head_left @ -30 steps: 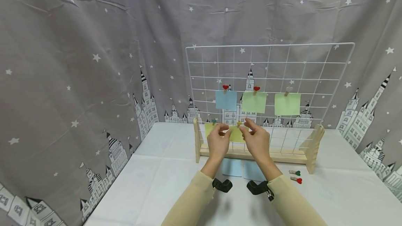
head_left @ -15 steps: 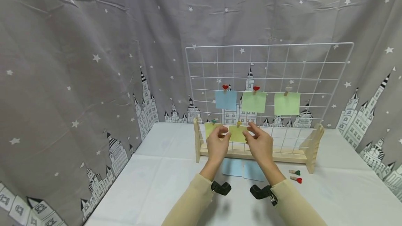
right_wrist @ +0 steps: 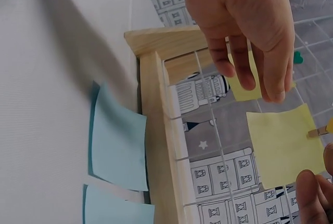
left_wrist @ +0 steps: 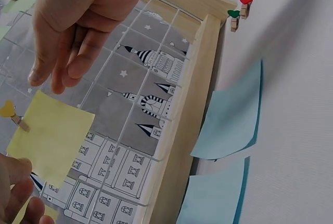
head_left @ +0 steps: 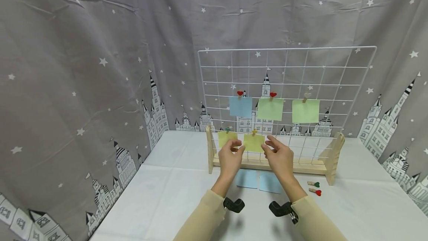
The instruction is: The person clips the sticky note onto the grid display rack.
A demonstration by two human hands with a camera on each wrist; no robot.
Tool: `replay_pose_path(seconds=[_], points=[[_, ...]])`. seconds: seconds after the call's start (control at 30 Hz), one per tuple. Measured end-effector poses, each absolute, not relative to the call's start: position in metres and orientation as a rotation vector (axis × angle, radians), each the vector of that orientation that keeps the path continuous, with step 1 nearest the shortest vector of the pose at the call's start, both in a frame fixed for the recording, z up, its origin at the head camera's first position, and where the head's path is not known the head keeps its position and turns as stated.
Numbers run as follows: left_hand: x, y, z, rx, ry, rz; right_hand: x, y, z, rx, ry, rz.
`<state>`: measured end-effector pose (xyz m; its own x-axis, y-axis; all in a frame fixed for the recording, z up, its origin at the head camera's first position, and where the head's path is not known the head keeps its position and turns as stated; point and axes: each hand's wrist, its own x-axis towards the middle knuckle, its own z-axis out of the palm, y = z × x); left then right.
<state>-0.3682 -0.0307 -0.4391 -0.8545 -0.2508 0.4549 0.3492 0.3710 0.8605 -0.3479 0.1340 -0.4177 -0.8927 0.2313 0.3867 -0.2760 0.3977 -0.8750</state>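
Note:
A yellow sticky note (head_left: 253,143) hangs from the low part of the white wire grid (head_left: 287,83), clipped by a small clothespin with a yellow heart (left_wrist: 8,108). My left hand (head_left: 230,159) is beside the note's left edge, fingers loosely bent and holding nothing. By the right edge is my right hand (head_left: 280,160), thumb and fingers apart, with a gap to the note in the left wrist view. Another yellow note (head_left: 226,138) hangs to the left under a green clothespin (head_left: 228,129), partly hidden by my left hand.
Above, a blue note (head_left: 240,106) and two green notes, one at far right (head_left: 305,111), hang clipped. Two blue notes, including a left one (head_left: 247,178), lie before the wooden stand (head_left: 302,167). Green (head_left: 313,184) and red (head_left: 315,192) heart clothespins lie at right.
Both hands have drawn away from the clipped yellow note, the right hand rightward and down, the left slightly down and left. The note stays hanging, more of it now visible.

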Motion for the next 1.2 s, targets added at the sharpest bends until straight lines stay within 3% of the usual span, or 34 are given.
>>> replay_pose_path(seconds=[1.2], points=[[-0.358,-0.049,-0.485,0.059,-2.212,-1.539,-0.336,0.162,-0.447,-0.08,-2.274,1.498]])
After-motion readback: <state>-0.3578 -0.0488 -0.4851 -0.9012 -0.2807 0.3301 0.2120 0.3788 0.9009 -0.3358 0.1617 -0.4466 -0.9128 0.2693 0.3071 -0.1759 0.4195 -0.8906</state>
